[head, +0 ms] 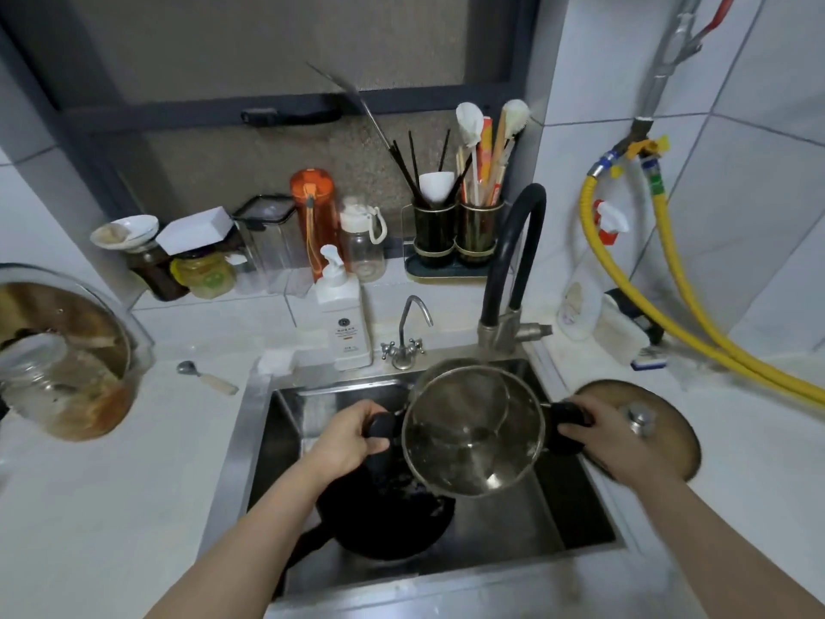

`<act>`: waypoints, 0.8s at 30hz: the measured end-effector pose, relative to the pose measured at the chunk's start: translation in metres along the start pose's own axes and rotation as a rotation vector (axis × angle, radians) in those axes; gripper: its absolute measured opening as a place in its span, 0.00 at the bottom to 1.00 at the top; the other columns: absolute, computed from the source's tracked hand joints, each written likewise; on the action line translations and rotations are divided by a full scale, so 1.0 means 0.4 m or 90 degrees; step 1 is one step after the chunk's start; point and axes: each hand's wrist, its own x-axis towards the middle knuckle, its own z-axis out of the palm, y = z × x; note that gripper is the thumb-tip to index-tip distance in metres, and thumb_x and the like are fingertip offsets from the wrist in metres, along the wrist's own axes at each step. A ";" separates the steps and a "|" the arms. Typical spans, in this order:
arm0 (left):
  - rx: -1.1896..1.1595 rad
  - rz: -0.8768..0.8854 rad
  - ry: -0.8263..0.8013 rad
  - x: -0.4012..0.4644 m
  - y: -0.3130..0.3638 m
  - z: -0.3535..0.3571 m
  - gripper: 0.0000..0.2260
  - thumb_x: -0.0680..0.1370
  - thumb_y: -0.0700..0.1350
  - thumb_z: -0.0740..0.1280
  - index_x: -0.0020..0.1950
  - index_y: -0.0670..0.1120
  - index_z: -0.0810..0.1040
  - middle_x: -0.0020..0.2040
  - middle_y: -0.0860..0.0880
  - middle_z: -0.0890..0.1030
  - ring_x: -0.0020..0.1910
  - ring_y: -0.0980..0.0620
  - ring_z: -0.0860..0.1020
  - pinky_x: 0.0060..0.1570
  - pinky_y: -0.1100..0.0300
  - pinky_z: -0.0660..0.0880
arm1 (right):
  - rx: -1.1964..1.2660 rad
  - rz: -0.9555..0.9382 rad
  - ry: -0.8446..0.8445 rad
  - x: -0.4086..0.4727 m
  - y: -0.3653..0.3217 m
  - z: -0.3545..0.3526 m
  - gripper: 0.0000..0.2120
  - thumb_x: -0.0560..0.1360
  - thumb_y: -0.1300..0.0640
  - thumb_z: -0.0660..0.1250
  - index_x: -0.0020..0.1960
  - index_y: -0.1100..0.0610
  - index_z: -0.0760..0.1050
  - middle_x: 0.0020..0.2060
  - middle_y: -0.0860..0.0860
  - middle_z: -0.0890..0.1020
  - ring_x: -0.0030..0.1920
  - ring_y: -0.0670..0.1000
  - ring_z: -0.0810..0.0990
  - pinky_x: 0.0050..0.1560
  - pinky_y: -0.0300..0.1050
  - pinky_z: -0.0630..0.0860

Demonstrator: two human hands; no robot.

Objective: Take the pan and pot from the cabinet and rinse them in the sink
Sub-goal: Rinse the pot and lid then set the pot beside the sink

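At the centre of the frame, a person holds a stainless steel pot (473, 433) over the sink (576, 498), one hand on each black side handle. The left hand (350, 440), just left of the pot, has its fingers curled round the left handle; the right hand (600, 433), just right of it, is wrapped round the right handle. The pot sits between the two hands, raised above the basin and tipped toward the camera so that its shiny inside shows. Below it, at lower centre, a black pan (388, 520) lies in the basin, partly hidden by the left forearm and the pot, its handle pointing to the lower left.

Behind the pot, at the sink's far edge, stand a black-hosed faucet (513, 261) and a small chrome tap (406, 335), with a white pump bottle (341, 314) just to their left. A lid (656, 422) with a metal knob lies on the counter at right, beyond the right hand. A spoon (205, 377) rests on the counter at left, and a glass pot (67, 364) sits at the far left edge. Utensil holders (455, 232) stand at the back, and yellow hoses (696, 314) run down the right wall.
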 end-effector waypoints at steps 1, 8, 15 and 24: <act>-0.018 0.008 0.007 -0.007 0.003 -0.004 0.15 0.70 0.33 0.73 0.46 0.50 0.73 0.44 0.51 0.78 0.46 0.52 0.77 0.49 0.64 0.72 | -0.002 0.000 0.008 -0.013 -0.001 0.004 0.15 0.69 0.73 0.69 0.53 0.60 0.75 0.46 0.58 0.80 0.50 0.58 0.79 0.55 0.54 0.75; -0.174 0.013 0.094 -0.053 -0.026 -0.042 0.17 0.66 0.29 0.74 0.45 0.49 0.78 0.44 0.47 0.83 0.46 0.49 0.81 0.55 0.56 0.76 | 0.046 0.002 0.098 -0.081 -0.022 0.057 0.16 0.68 0.70 0.72 0.50 0.54 0.76 0.41 0.52 0.80 0.45 0.56 0.79 0.46 0.54 0.79; -0.136 0.054 0.156 -0.098 -0.044 -0.067 0.16 0.68 0.33 0.75 0.43 0.52 0.76 0.42 0.53 0.82 0.44 0.53 0.80 0.51 0.60 0.74 | -0.050 -0.081 0.175 -0.152 -0.048 0.104 0.14 0.68 0.64 0.74 0.52 0.57 0.78 0.43 0.52 0.80 0.47 0.52 0.78 0.50 0.44 0.71; -0.039 0.073 0.207 -0.126 -0.047 -0.111 0.16 0.69 0.39 0.75 0.41 0.57 0.72 0.44 0.53 0.82 0.47 0.51 0.80 0.54 0.50 0.76 | 0.028 -0.122 0.211 -0.204 -0.086 0.138 0.13 0.68 0.64 0.74 0.50 0.54 0.77 0.45 0.52 0.81 0.49 0.51 0.78 0.51 0.42 0.70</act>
